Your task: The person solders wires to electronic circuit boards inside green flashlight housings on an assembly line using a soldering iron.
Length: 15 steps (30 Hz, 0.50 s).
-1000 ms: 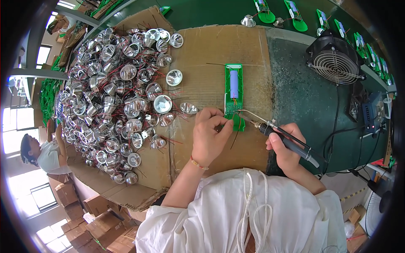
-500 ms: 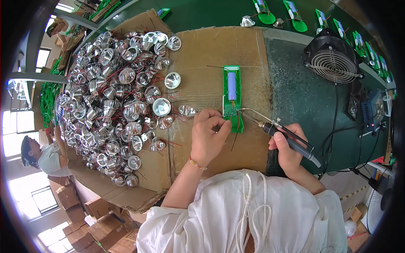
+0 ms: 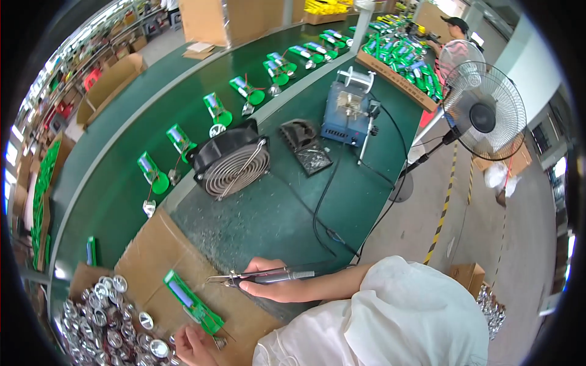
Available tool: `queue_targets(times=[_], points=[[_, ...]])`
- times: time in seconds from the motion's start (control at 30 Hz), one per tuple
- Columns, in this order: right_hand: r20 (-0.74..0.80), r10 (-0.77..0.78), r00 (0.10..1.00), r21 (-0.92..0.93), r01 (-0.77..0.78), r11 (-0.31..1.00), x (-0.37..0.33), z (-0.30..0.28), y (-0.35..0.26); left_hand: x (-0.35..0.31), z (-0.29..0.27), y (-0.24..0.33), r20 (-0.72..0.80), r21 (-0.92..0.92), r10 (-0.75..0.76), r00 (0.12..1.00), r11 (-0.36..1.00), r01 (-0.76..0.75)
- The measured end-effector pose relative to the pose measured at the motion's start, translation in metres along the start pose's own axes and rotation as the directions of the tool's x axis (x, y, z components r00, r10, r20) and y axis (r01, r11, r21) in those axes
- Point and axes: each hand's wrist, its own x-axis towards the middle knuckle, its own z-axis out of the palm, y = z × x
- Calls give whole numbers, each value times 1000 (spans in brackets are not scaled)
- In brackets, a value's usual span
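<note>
Soldering iron, one, in right hand

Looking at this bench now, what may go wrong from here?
If the iron in the right hand is hot, it might scorch the cardboard. The left hand, near the green case, might nudge it. The cables across the bench might snag.

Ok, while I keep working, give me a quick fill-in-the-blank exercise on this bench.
The soldering iron is in the ____ grip.
The green case nearest the left grip lies on brown ____.
The boxy fan on the table has a ____ frame.
The piled cups are ____ in colour.

Missing words: right; cardboard; black; silver.
</note>
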Motion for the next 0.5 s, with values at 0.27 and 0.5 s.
queue_targets(times=[0.27,0.5], points=[[-116,-2,993,-147,-15,989,9,-9,17,100,14,-4,166,286,143,976,940,-186],[-78,32,996,-213,-48,976,6,-4,16,271,10,9,-12,472,354,935,827,-306]])
